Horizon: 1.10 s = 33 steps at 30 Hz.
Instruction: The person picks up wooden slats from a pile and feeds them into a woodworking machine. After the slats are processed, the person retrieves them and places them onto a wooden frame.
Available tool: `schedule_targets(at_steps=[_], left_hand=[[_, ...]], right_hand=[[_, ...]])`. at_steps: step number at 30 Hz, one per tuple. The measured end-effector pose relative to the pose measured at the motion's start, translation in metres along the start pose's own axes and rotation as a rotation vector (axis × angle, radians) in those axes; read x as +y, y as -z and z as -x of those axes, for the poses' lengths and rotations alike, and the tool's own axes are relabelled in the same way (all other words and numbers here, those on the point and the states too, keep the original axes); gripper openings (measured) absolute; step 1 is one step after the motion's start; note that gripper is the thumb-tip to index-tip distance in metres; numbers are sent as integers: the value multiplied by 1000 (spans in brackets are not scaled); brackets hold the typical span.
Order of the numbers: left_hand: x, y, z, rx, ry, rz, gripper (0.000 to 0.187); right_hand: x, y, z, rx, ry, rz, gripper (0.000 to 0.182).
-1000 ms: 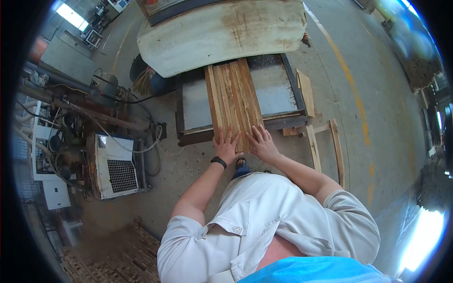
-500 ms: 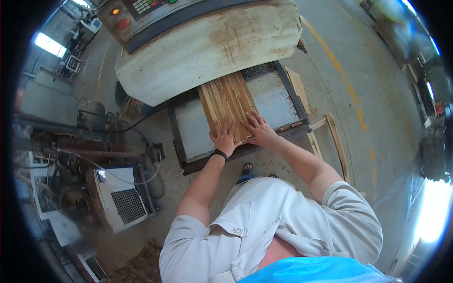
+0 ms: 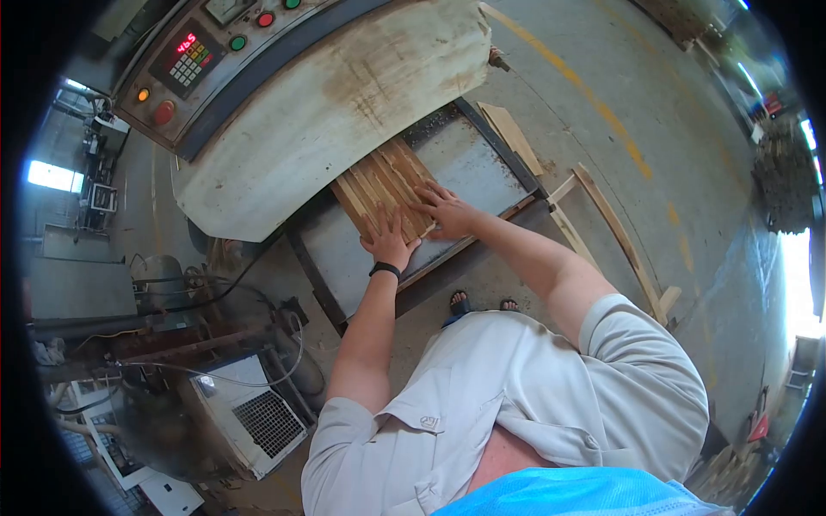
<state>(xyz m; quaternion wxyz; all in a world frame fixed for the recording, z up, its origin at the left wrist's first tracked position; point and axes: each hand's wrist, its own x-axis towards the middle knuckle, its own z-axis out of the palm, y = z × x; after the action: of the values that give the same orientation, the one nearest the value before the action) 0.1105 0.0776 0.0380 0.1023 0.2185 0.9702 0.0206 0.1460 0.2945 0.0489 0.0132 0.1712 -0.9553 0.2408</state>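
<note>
A striped wooden panel [image 3: 368, 185] made of several strips, with rough pale lines along its joints, lies on the machine's grey metal bed [image 3: 465, 172]. Its far end is hidden under the machine's cream hood [image 3: 344, 95]. My left hand [image 3: 390, 242], with a black band at the wrist, rests on the panel's near left part, fingers spread. On the near right part lies my right hand [image 3: 449, 212], its fingers also apart. Both palms are close to the panel's near edge.
The control panel [image 3: 185, 64] has a red digital display and coloured buttons. Wooden pieces [image 3: 512, 138] and a wooden frame [image 3: 615, 228] stand right of the bed. A white unit with a grille [image 3: 268, 424] is at lower left.
The panel has slid farther under the hood, and both hands have moved forward with it. The view has turned, showing more of the control panel.
</note>
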Motion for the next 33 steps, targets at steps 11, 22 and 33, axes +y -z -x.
schedule_targets(at_steps=[11,22,33], left_hand=[[-15,13,-40,-58,17,1,112],[40,-2,-44,122,-601,-68,106],[38,-18,-102,357,-690,-190,60]], right_hand=[[-9,20,143,508,-406,-201,45],[-75,-95,478,506,-1517,-134,36],[-190,-219,559,143,-1943,-635,41]])
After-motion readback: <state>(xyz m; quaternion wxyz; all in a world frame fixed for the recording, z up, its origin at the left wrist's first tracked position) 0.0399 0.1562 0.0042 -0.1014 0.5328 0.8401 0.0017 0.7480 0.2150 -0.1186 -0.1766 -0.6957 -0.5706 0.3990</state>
